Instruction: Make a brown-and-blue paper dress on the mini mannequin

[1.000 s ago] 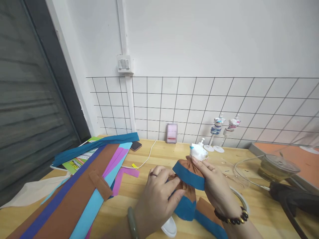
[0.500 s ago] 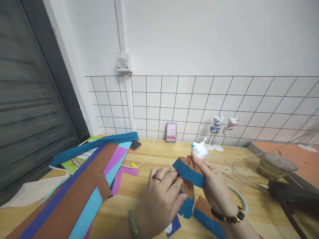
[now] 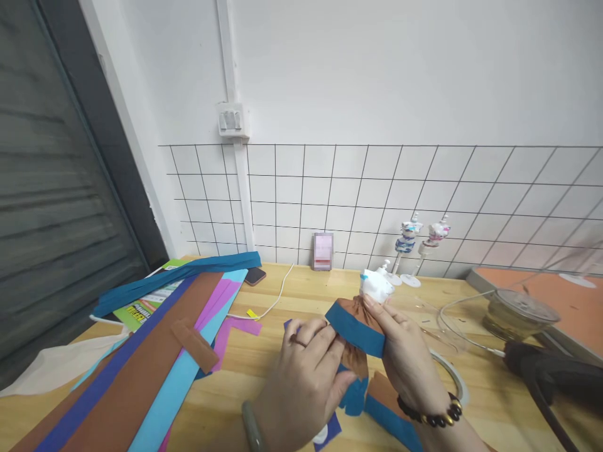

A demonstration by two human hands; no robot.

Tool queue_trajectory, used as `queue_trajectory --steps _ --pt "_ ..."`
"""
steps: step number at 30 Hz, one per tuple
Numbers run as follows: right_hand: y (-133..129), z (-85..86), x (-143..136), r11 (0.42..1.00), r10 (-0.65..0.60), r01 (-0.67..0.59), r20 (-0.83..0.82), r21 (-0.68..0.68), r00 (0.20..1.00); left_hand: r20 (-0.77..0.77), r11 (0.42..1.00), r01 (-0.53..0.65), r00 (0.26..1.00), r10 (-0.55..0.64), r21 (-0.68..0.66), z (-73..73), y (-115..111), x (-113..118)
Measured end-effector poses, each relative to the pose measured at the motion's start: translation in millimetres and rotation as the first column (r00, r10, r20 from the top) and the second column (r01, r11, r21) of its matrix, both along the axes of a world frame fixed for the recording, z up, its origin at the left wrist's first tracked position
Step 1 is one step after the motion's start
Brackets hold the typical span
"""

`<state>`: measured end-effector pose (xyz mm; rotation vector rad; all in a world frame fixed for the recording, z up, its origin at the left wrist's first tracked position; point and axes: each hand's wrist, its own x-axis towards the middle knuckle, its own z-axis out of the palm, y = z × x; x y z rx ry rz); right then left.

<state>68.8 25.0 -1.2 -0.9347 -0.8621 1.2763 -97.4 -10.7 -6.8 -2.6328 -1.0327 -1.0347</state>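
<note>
In my right hand (image 3: 409,342) is a small white figurine (image 3: 377,284), pinched just below its head. Gathered brown-and-blue crepe paper (image 3: 355,328) flares from it like a skirt, with a second pleated layer (image 3: 354,380) hanging lower. My left hand (image 3: 308,373), with a ring and a bangle, has its fingers closed at the left edge of the paper; its fingertips are partly hidden behind the folds. Under my right wrist lies another brown-and-blue strip (image 3: 393,411). A dark blue scrap with a white round piece (image 3: 327,433) shows beside my left hand.
Stacked coloured crepe strips (image 3: 155,358) cover the table's left side, near a phone (image 3: 255,276) and a white cable (image 3: 279,295). Two decorated figurines on stands (image 3: 407,245) are at the back. To the right are a clear bowl (image 3: 521,314) and a black tool (image 3: 556,376).
Both hands stay almost in place, still on the paper and figurine. The view has shifted very slightly.
</note>
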Motion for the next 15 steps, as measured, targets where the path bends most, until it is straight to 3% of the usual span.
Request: queue_trajectory --steps 3,8,11,15 --pt "0 1.4 1 1.0 0.008 -0.008 0.012 0.006 1.0 0.062 0.999 0.04 0.997 -0.04 -0.011 5.1 -1 -1" --pt "-3 6.4 2 0.999 0.032 -0.034 0.095 0.02 0.995 0.398 0.997 0.071 0.916 -0.05 -0.039 12.0 0 -8" --pt "-7 10.6 1 0.995 0.094 -0.098 0.139 0.021 0.986 0.551 0.978 0.075 0.833 0.046 -0.194 16.1 3 -15" --pt "-16 14.5 -4 0.965 0.253 -0.261 0.22 0.005 0.942 0.651 0.893 0.151 0.736 0.185 -0.425 23.1 7 -24"
